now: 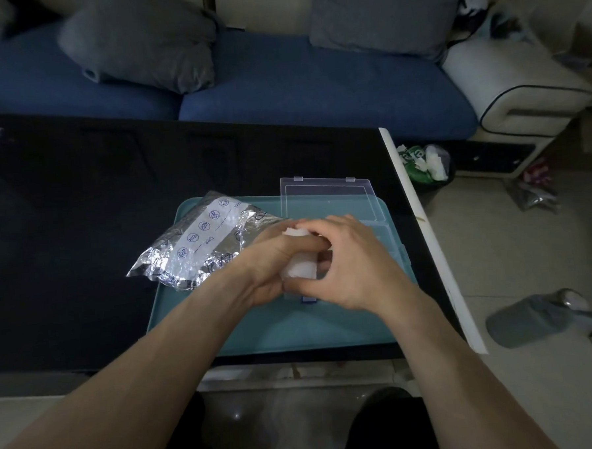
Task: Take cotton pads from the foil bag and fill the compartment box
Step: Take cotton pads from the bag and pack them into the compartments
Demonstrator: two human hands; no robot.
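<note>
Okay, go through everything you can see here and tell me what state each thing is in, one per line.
Compartment box: lid open, laid back flat on the tray.
Foil bag: crumpled, lying on its side.
Cotton pads: stacked, held between both hands.
Left hand: gripping the stack.
Right hand: fingers curled over the stack.
Tray: flat on the table.

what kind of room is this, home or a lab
Most likely a home living room: a blue sofa with grey cushions sits behind the dark low table, and a small waste bin stands on the tiled floor.
</note>
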